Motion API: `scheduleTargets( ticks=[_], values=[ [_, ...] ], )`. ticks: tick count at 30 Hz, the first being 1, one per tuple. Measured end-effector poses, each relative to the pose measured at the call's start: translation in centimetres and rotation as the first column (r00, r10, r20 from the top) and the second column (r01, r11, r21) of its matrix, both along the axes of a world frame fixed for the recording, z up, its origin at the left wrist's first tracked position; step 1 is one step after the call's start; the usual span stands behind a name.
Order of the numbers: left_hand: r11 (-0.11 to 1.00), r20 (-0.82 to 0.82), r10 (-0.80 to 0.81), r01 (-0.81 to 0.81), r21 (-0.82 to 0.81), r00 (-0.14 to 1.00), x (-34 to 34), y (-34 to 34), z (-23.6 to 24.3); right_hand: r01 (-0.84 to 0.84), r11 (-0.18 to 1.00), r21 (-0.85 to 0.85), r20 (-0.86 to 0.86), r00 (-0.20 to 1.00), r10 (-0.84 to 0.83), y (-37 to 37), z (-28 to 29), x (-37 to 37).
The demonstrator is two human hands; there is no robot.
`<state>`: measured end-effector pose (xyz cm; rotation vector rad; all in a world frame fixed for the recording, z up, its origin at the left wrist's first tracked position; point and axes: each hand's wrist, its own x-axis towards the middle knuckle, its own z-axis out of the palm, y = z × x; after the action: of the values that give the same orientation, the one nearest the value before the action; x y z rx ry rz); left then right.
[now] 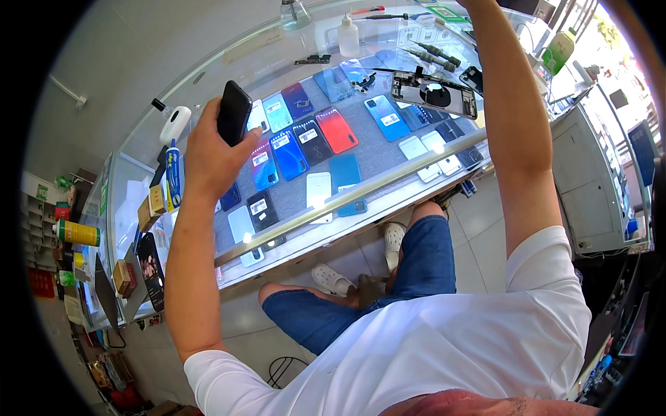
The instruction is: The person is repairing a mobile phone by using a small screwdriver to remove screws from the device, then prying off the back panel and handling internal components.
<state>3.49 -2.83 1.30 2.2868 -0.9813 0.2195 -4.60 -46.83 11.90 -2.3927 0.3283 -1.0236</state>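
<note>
A black phone (236, 107) is held upright in my left hand (214, 139), its fingers closed round it above a glass display counter (385, 171). Beneath the glass lie several phones in blue, red, black and white, such as a red one (338, 132). My right arm reaches up past the counter's right part; my right hand (466, 4) is cut off at the top edge, its fingers hidden. Left of that arm, an opened phone (463, 104) with its inner parts exposed rests on the glass, near dark tools (433, 59) and a small black component (364, 82).
A white bottle (348, 38) and glass jar (295, 15) stand at the back. At left are a white device (175, 125), blue tube (173, 177), boxes (151, 211) and yellow can (78, 232). A cabinet (583, 180) stands right. A cable (284, 364) lies on the floor.
</note>
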Motion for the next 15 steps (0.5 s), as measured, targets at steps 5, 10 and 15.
scheduleTargets(
  ticks=[5, 10, 15],
  values=[
    [1.000, -0.062, -0.031, 0.030, -0.008, 0.998, 0.2, 0.0, 0.2, 0.019, 0.989, 0.146, -0.267, 0.963, 0.020, 0.3, -2.5, 0.9],
    [1.000, -0.063, -0.022, 0.021, -0.006, 0.998, -0.3, 0.1, 0.3, -0.013, 0.990, 0.139, -0.388, 0.919, 0.067, -0.5, -4.3, 1.3],
    [1.000, -0.074, -0.015, 0.016, 0.016, 0.997, -0.4, -0.2, 0.3, -0.057, 0.981, 0.188, -0.403, 0.906, 0.130, -1.7, -5.0, 1.8]
  ],
)
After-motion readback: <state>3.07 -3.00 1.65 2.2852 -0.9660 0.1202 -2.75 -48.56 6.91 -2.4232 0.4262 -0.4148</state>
